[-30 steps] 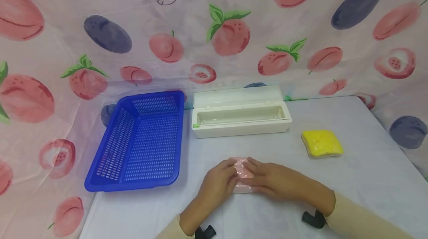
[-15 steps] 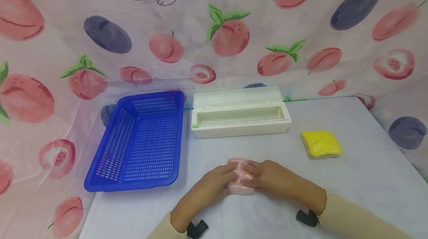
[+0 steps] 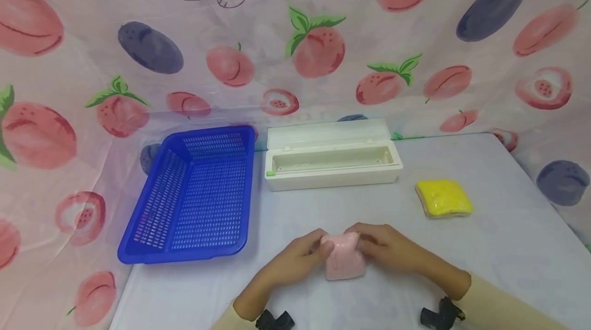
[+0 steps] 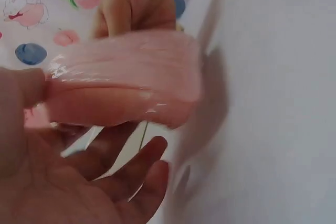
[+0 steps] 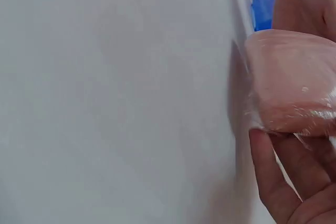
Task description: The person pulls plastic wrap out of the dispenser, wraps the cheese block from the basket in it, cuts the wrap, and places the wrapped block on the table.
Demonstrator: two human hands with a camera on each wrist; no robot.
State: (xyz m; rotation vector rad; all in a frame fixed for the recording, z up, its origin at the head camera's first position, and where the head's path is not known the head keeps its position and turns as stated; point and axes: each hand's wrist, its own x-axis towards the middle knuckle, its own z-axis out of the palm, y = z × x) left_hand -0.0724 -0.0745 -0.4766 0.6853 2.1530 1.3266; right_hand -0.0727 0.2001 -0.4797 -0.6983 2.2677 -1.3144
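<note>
A soft pink packet [image 3: 345, 260] in shiny clear plastic is held up on edge between both hands, its broad face toward the head camera. My left hand [image 3: 293, 263] pinches its upper left corner, thumb in front. At the upper right corner, my right hand [image 3: 392, 249] grips it with the thumb over the front. In the left wrist view, the packet [image 4: 126, 80] lies over the left hand's [image 4: 68, 182] spread lower fingers. Creases in the wrap of the packet [image 5: 294, 77] show in the right wrist view, with right-hand fingertips beneath it.
A long white box [image 3: 332, 180] with its lid raised stands behind the hands. To the left is a blue perforated basket [image 3: 184, 255]. A yellow wrapped packet [image 3: 444, 198] lies on the white-covered table [image 3: 508, 268] at right. A fruit-print cloth [image 3: 258, 27] hangs behind.
The pink packet lay flat under both hands' fingers; now it is tilted up and nearer the body, gripped at its upper corners. The basket, box and yellow packet stay put.
</note>
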